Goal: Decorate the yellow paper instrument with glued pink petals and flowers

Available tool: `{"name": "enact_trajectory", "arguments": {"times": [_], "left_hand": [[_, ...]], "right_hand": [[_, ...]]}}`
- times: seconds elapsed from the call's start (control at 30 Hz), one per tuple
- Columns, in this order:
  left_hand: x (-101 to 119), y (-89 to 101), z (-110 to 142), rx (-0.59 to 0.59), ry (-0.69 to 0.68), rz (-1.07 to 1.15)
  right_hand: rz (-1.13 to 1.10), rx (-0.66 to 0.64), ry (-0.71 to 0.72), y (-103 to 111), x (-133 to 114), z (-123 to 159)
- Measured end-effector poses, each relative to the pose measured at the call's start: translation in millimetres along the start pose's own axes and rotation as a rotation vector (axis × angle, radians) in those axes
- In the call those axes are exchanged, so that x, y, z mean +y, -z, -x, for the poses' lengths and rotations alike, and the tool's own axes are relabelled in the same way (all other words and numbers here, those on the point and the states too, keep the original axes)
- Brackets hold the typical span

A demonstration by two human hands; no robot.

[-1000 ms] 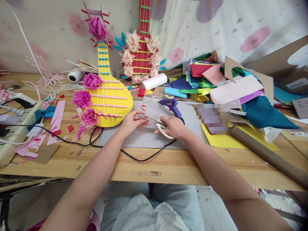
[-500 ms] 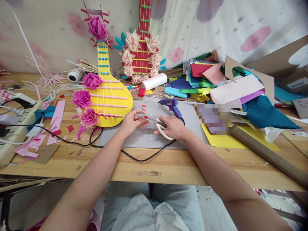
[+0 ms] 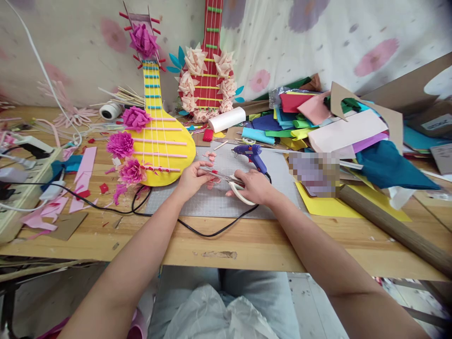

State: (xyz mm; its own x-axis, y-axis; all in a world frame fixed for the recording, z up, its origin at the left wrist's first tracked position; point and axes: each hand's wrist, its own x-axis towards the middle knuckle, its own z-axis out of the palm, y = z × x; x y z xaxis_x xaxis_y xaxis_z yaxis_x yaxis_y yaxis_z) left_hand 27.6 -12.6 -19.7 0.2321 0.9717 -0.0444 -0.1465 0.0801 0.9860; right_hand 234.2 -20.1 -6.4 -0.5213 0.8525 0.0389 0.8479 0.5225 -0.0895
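Observation:
Over the grey cutting mat (image 3: 190, 202), my right hand (image 3: 254, 186) is closed around scissors (image 3: 243, 194) with white handles, blades pointing left. My left hand (image 3: 191, 181) is pinched shut at the blade tips, on what looks like a small red piece of paper (image 3: 214, 173); fingers and blades partly cover it. Small pink paper pieces (image 3: 211, 155) lie on the mat by my left fingertips. A purple glue gun (image 3: 251, 155) rests just beyond my right hand. Left of my hands leans a yellow paper lute (image 3: 173, 160) with pink and magenta paper flowers.
A red paper instrument (image 3: 208, 92) with pale flowers stands against the curtain. Coloured paper and card (image 3: 348, 134) pile up at the right, near a brown roll (image 3: 391, 226). A black cable (image 3: 206, 235) loops along the front. A power strip (image 3: 31, 188) sits at the left.

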Motion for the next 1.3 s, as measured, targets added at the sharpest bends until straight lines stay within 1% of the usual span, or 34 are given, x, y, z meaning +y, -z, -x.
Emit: {"name": "enact_trajectory", "arguments": {"times": [0.3,0.57,0.7,0.87,1.3], "left_hand": [[-0.6,0.8,-0.5,0.002,0.023,0.001],[0.5,0.9,-0.2,-0.016,-0.015,0.019],[-0.1,0.2,-0.7,-0.010,-0.016,0.015],[-1.1,0.4,-1.1,0.013,-0.012,0.002],[1.3,-0.3,0.7,0.007,0.001,-0.015]], "right_hand": [[-0.008,-0.001,-0.019,-3.4,5.6,-1.2],[-0.051,0.003,0.041,-4.3,6.2,-0.4],[-0.059,-0.019,0.037,-2.4,3.5,-0.9],[-0.057,-0.012,0.031,-0.1,0.9,-1.3],[-0.026,-0.021,-0.006,0.6,2.2,-1.1]]}}
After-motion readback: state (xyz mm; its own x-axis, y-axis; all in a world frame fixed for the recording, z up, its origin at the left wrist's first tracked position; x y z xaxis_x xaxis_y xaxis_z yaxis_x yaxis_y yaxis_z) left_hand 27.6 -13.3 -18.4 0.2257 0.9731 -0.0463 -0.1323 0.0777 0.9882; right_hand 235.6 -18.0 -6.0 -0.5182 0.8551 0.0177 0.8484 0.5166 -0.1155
